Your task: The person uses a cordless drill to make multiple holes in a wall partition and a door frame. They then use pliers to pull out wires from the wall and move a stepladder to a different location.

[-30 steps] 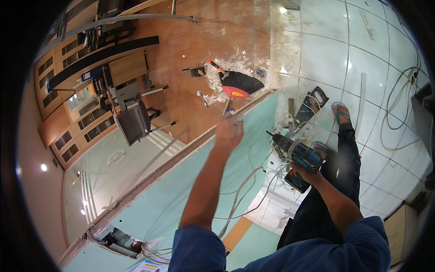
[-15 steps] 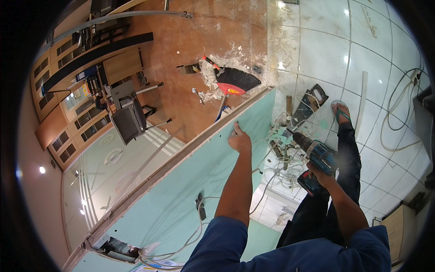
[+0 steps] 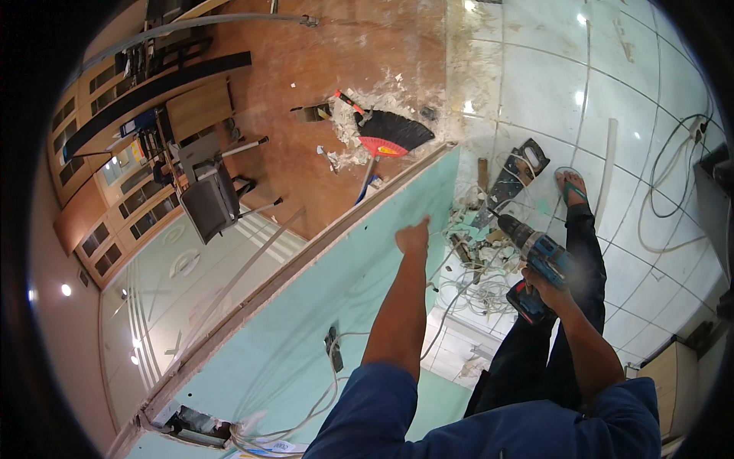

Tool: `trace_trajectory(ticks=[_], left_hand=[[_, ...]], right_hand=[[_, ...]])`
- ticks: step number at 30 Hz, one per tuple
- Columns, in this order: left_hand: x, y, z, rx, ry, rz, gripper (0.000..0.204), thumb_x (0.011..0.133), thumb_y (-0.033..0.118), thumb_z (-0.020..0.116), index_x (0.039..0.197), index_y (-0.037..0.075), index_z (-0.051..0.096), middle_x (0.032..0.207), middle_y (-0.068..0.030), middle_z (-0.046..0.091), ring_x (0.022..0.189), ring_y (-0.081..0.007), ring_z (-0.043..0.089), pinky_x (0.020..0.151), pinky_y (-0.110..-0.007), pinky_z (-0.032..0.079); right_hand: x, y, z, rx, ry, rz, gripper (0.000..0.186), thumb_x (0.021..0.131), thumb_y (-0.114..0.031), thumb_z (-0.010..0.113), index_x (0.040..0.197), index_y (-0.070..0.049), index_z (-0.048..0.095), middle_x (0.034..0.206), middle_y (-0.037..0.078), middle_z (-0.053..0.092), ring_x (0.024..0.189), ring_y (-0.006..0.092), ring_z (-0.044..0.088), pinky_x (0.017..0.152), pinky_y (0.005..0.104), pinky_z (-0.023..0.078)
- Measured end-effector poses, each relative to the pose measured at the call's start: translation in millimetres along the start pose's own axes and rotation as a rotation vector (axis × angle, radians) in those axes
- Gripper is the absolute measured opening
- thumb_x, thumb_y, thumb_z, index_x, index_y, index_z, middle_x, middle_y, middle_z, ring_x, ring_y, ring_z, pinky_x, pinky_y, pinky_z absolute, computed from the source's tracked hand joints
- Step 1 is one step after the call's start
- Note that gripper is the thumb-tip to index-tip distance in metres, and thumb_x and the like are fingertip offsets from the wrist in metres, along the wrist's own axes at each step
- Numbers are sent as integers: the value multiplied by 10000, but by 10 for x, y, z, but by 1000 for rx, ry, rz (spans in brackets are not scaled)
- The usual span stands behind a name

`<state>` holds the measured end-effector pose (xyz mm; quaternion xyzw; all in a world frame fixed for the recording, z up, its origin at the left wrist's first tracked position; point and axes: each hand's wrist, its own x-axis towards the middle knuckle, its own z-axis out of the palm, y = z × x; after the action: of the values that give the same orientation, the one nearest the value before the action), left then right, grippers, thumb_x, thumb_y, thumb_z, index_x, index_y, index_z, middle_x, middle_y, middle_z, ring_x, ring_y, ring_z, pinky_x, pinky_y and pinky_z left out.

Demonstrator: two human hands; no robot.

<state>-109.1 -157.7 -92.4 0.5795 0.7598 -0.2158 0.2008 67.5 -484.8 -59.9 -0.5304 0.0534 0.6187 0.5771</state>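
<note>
My left hand (image 3: 413, 239) is just above or against the pale green board (image 3: 298, 306), close to its far right end. Its fingers are mostly curled, with one digit pointing toward the board's right edge; anything inside the curl is hidden. At the right, my right hand (image 3: 547, 292) grips a blue cordless drill (image 3: 544, 256) by its handle, above the red-and-black battery. The drill's bit points up and left, over the debris and apart from the board. A dark bracket-like piece with a cable (image 3: 334, 348) lies at the board's middle.
A hand saw (image 3: 514, 177), cable coils (image 3: 489, 298) and rubble lie right of the board. Beyond its raised edge are a black-and-red broom (image 3: 394, 133), plaster dust and a chair (image 3: 210, 203). Near the lower left, the board has a rectangular cutout (image 3: 197, 427).
My left hand has moved slightly right and turned, its pointing digit swinging from up to up-right. The drill has stayed in my right hand, shifting only a little in the picture.
</note>
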Motion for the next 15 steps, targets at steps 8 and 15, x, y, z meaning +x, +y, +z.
trace_trajectory(ticks=[8, 15], left_hand=[[-852, 198, 210, -897, -596, -257, 437, 886, 206, 537, 1174, -112, 615, 677, -35, 496, 556, -162, 494, 517, -332, 436], [-1091, 419, 514, -1297, -707, -184, 490, 928, -82, 426, 1418, -55, 422, 1080, -131, 611, 1023, -247, 633, 979, -412, 538]], right_hand=[[-73, 24, 31, -81, 27, 144, 168, 902, -182, 726, 828, -60, 639, 661, 17, 608, 560, 117, 573, 532, 302, 459], [-181, -121, 142, -155, 74, 185, 97, 875, -105, 717, 849, -46, 645, 692, 24, 627, 581, 108, 577, 540, 301, 465]])
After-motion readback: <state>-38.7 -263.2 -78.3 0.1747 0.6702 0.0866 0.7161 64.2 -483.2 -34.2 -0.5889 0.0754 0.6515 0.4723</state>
